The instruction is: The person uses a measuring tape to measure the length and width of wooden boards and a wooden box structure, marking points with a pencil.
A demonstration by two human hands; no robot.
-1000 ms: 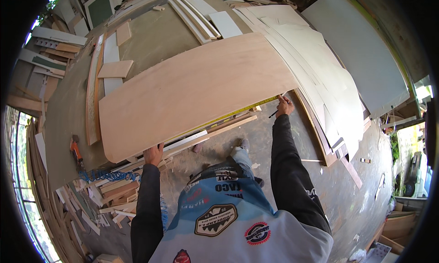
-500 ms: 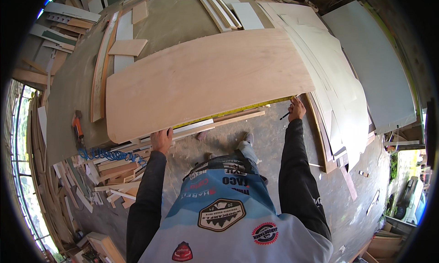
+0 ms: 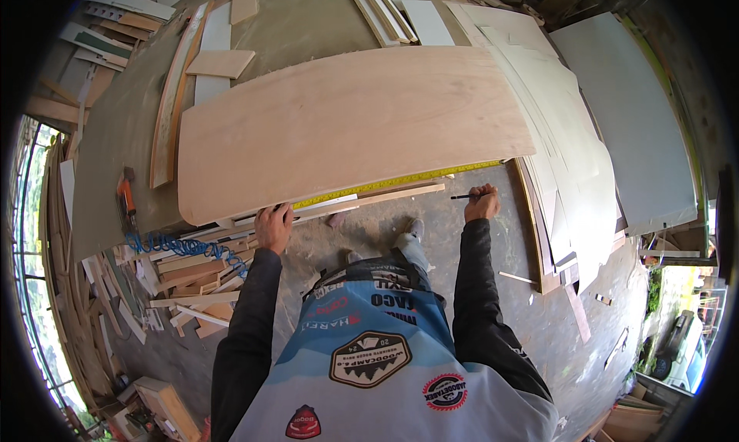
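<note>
A large light-brown plywood panel (image 3: 346,126) with rounded left corners lies across the worktop. Along its near edge runs the yellow blade of a tape measure (image 3: 385,184), its far end at the panel's right corner. My left hand (image 3: 273,230) is closed on the tape measure at the near edge, left of the middle; its fingers mostly hide what they grip. My right hand (image 3: 483,204), off the panel and over the floor, grips a dark pencil (image 3: 460,196) that points left.
White sheets (image 3: 566,165) are stacked to the right. An orange-handled tool (image 3: 127,196) with a blue coiled hose (image 3: 181,246) sits at the left. Wood offcuts (image 3: 196,276) are piled below the panel's left end, and long strips (image 3: 377,11) lie behind it.
My right hand has let go of the tape's end at the right corner and come back toward me, the pencil turning to point left. My left hand stays at the edge.
</note>
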